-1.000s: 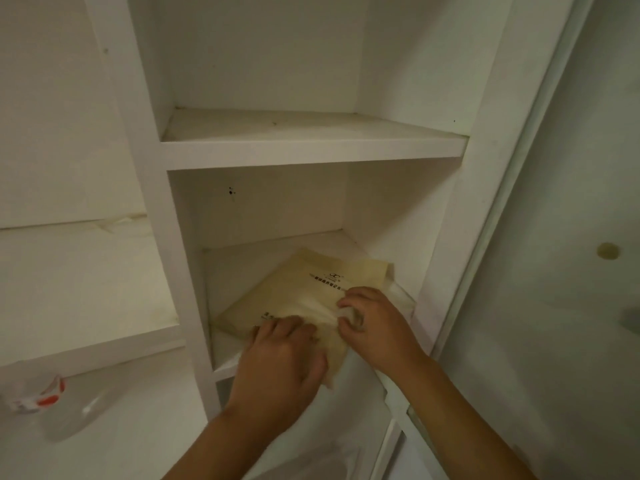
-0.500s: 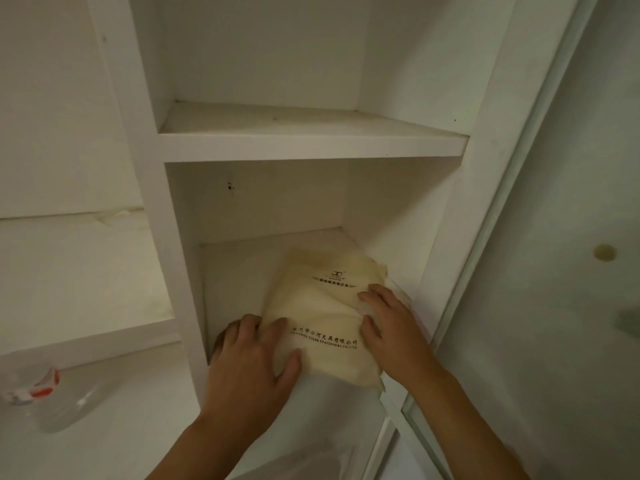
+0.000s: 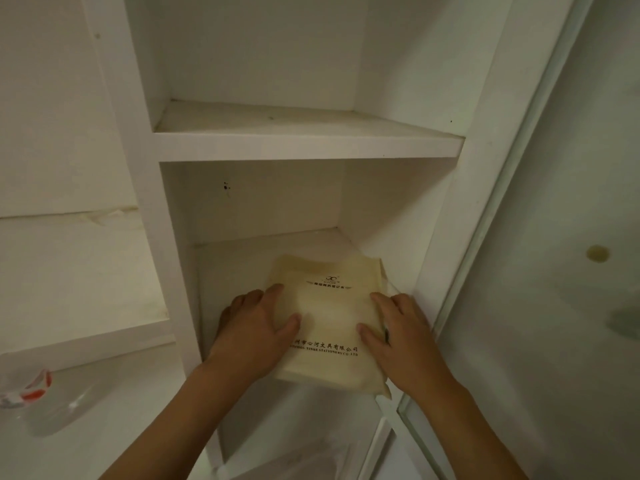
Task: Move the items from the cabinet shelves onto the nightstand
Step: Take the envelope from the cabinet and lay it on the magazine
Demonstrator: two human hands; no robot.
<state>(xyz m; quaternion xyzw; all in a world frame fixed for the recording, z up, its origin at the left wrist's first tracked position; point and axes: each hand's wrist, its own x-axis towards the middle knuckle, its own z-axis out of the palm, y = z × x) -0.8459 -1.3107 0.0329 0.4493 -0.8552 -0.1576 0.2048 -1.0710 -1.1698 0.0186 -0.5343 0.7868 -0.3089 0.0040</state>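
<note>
A cream cloth bag (image 3: 329, 313) with dark printed lettering lies on the lower cabinet shelf (image 3: 239, 268). Its near end hangs over the shelf's front edge. My left hand (image 3: 256, 330) holds the bag's left side, thumb on top and fingers curled at the edge. My right hand (image 3: 401, 334) holds the right side the same way, its thumb lying on the cloth. The bag's underside and whatever it contains are hidden.
Above is a second white shelf (image 3: 304, 147). A frosted glass door (image 3: 554, 306) stands close on the right. To the left, a white ledge (image 3: 86, 271) runs above a lower white surface, where a clear plastic bottle (image 3: 27, 393) with a red label lies.
The bag has turned from lying diagonally to square with the shelf and slid toward the front edge. Both hands have shifted from its near corner out to its two sides.
</note>
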